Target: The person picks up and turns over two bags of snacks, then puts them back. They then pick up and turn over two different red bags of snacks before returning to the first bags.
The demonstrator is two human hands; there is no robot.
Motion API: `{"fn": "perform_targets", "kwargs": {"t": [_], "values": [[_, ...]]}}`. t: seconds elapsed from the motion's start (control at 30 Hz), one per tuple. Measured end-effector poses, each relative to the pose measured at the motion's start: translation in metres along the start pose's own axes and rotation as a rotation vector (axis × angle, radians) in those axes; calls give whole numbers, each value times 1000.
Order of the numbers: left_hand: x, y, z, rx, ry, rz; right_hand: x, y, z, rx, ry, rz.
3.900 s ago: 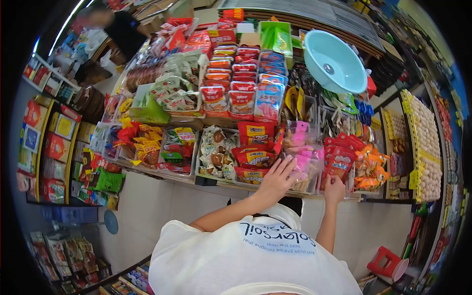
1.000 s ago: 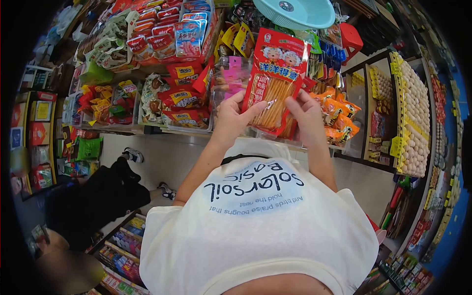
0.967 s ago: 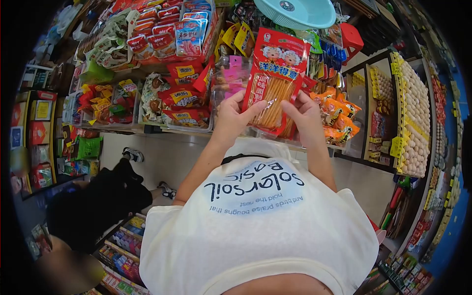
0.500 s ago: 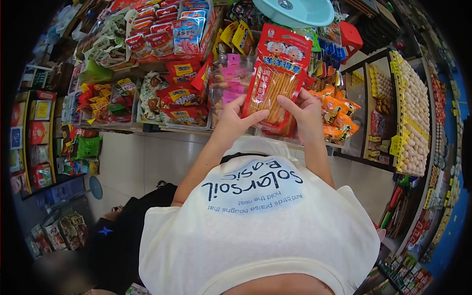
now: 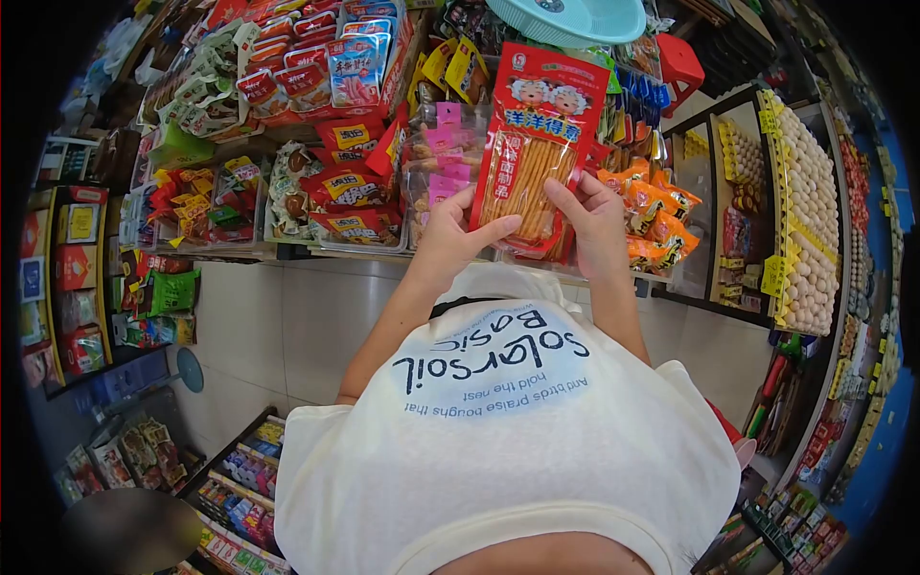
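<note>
Both hands hold up a red snack packet (image 5: 537,153) with two cartoon faces on top and a clear window showing brown sticks. At its lower left edge, my left hand (image 5: 453,240) grips it with the thumb across the front. My right hand (image 5: 596,222) pinches the right edge, thumb on the window. The packet's back and most of the fingers behind it are hidden. Beneath and behind it stand bins of packets: pink-labelled clear packs (image 5: 448,158) to the left and orange packets (image 5: 659,216) to the right.
Several red packets (image 5: 356,187) fill a bin on the display's front edge. A light blue plastic basin (image 5: 580,21) sits at the back, near a red stool (image 5: 678,69). Trays of eggs (image 5: 807,230) line the right shelf. Tiled floor (image 5: 326,316) shows below the display.
The person in dark clothes at lower left has mostly moved out of view, uncovering a shelf of goods there. The packet is still held in both hands, tilted slightly differently.
</note>
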State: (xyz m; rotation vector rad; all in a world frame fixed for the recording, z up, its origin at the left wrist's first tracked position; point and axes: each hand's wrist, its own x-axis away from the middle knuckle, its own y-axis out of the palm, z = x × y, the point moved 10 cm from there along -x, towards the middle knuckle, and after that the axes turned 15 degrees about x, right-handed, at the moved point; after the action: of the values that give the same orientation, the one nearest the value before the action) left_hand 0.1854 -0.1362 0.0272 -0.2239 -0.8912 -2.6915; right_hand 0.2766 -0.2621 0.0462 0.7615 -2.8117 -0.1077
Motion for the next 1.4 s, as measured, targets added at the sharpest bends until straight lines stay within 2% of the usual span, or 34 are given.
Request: {"fn": "perform_targets", "kwargs": {"t": [0.27, 0.37, 0.43, 0.53, 0.93, 1.03, 1.1, 1.13, 1.2, 1.27, 1.33, 1.4], "values": [[1, 2, 1, -39, -2, -33, 1, 1, -2, 37, -23, -10], [1, 1, -3, -2, -66, -19, 1, -2, -1, 75, -19, -23], [-1, -13, -13, 42, -99, 68, 2, -2, 3, 95, -12, -37], [-4, -12, -9, 20, -8, 25, 2, 1, 5, 78, -7, -45], [-2, -14, -10, -12, -6, 17, 3, 0, 4, 86, -12, -25], [-4, -21, -18, -75, -48, 28, 0, -16, 4, 150, -24, 11], [-6, -29, -16, -67, -16, 56, -4, -45, -8, 227, -115, 171], [-6, -34, -14, -66, 19, 78, -5, -51, -6, 231, -106, 173], [-7, -42, -15, -72, 14, 104, -3, -70, -12, 421, -169, 275], [-6, -49, -15, -88, 21, 139, -2, -76, 0, 487, -130, 241], [-6, -50, -17, -72, 18, 141, -4, -71, 20, 654, -135, 122], [-7, -50, -21, -88, -6, 129, 0, -65, 34, 666, -205, 119]]}}
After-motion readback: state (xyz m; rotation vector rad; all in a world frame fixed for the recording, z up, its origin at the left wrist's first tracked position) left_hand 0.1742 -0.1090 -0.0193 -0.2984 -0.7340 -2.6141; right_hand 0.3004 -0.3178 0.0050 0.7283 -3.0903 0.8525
